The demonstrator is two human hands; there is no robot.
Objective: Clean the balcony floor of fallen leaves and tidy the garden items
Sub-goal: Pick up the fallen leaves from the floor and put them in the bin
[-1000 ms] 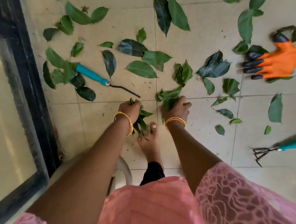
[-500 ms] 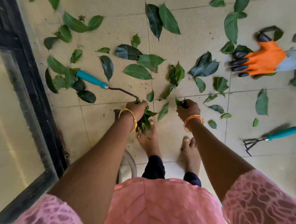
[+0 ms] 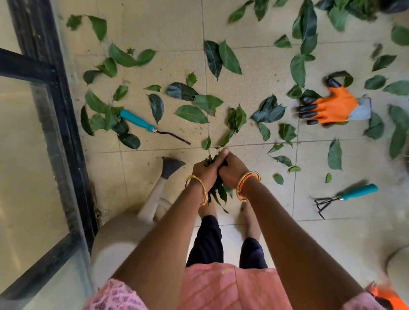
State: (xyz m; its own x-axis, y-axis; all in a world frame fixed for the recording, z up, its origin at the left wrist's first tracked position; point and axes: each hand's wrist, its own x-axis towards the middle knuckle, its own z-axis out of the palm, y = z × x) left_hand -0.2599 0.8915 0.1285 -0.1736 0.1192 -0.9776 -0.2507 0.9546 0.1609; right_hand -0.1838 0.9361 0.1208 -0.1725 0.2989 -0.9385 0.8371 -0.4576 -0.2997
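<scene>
Now both my hands together, left hand (image 3: 205,170) and right hand (image 3: 232,168) fingers curled, clamping leaf bunch (image 3: 216,191) between them. Nearest loose leaves (image 3: 234,119) lie at 12 o'clock, just beyond fingertips, long axes running 12-to-6. Right hand nearer, I reckon.

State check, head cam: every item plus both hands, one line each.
left hand: grips leaf bunch
right hand: grips same bunch
leaf bunch: held between both hands
loose leaves: scattered on floor
weeder: lying flat
hand rake: lying flat
orange glove: lying flat
watering can: upright, beside door frame
</scene>
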